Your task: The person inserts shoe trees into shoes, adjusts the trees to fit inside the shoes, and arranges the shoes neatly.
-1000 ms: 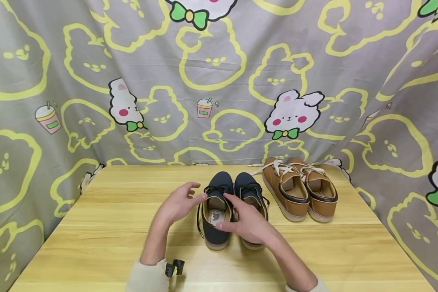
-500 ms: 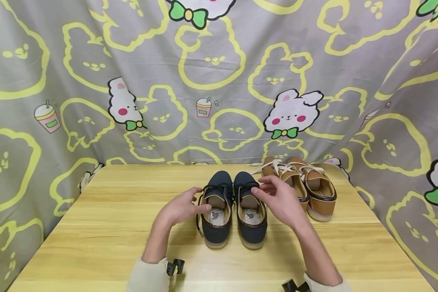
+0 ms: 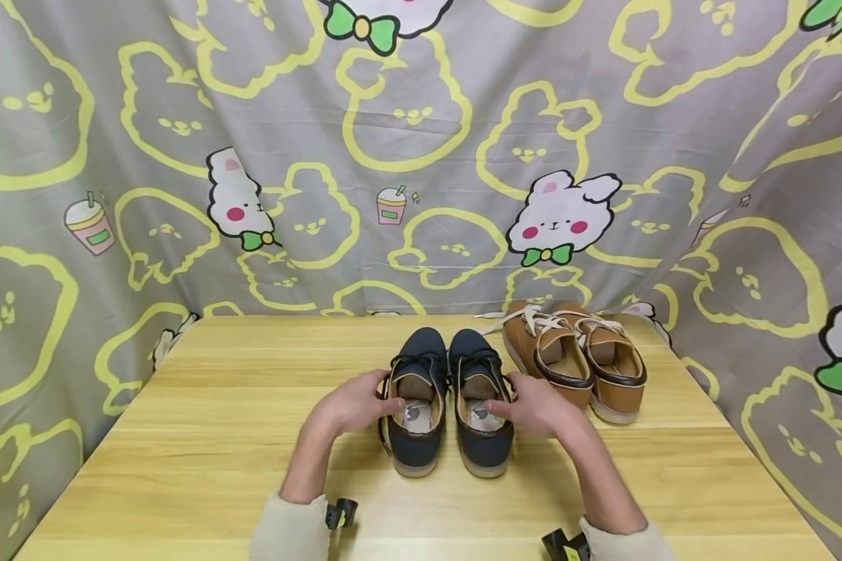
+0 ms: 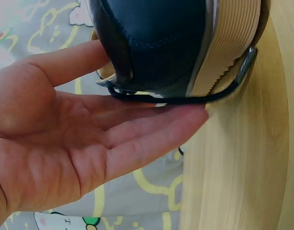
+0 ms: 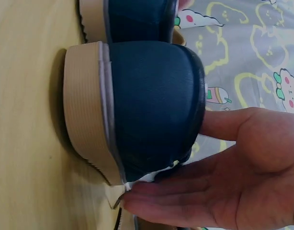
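Two dark navy lace-up shoes stand side by side in the head view, toes toward the curtain. My left hand point(image 3: 354, 403) is at the outer side of the left navy shoe point(image 3: 421, 354), thumb over the opening and fingers along the outside. A loose black lace point(image 4: 175, 99) crosses those fingers in the left wrist view. Likewise, my right hand point(image 3: 539, 405) pinches the outer side of the right navy shoe point(image 5: 149, 100), its thumb inside the collar. Both soles rest on the wooden table point(image 3: 217, 436). The right fingertips are partly hidden in the head view.
A pair of brown shoes with white laces stands at the back right: one brown shoe point(image 3: 543, 339) close to my right hand, the other brown shoe point(image 3: 616, 389) beyond it. A patterned grey curtain point(image 3: 295, 109) rises behind the table.
My right hand has moved right from over the navy shoes, then down to the right shoe's outer side. The left hand has shifted slightly in against the left shoe. The shoes stay put.
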